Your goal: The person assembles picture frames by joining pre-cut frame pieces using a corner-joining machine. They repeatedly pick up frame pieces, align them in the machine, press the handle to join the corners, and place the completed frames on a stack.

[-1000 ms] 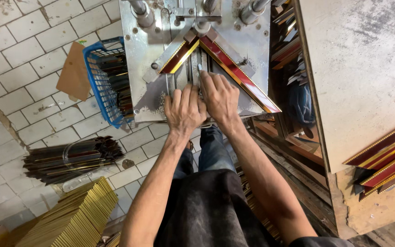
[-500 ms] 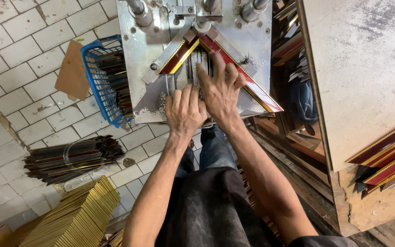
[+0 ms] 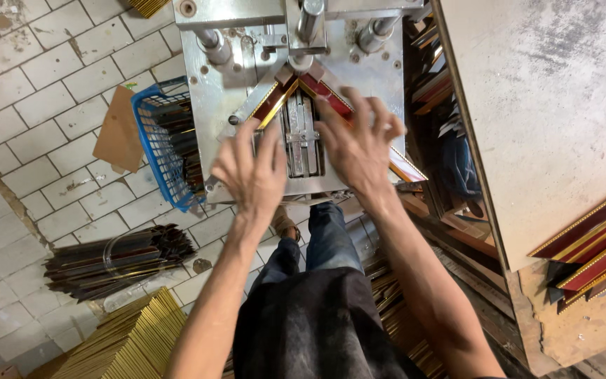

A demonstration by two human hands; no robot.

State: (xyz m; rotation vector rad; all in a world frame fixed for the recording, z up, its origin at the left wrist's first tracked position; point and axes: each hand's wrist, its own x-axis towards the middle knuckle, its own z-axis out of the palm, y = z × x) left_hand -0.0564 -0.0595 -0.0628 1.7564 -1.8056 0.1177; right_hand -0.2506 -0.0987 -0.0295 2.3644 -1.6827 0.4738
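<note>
Red and gold frame strips [image 3: 285,98] lie in a V shape on the grey metal machine [image 3: 212,91] at the top middle of the frame. The two strips meet at a corner under the round metal posts [image 3: 308,17].

The left hand [image 3: 250,172] is spread flat with its fingers wide apart. It sits just below the left strip, at the machine's front edge. It has no hold on anything. The right hand [image 3: 359,147] is also open, fingers fanned out. It covers part of the right strip [image 3: 405,165], but I cannot tell if it presses on it.

A blue basket [image 3: 156,147] full of dark strips stands at the left of the machine. A brown card piece [image 3: 119,137] leans beside it. Lower left, a bundle of dark strips [image 3: 106,260] lies on the white tile floor [image 3: 29,84], with a stack of gold strips [image 3: 131,344] below it. At the right, more red and gold strips [image 3: 594,249] rest by a pale board [image 3: 555,105].
</note>
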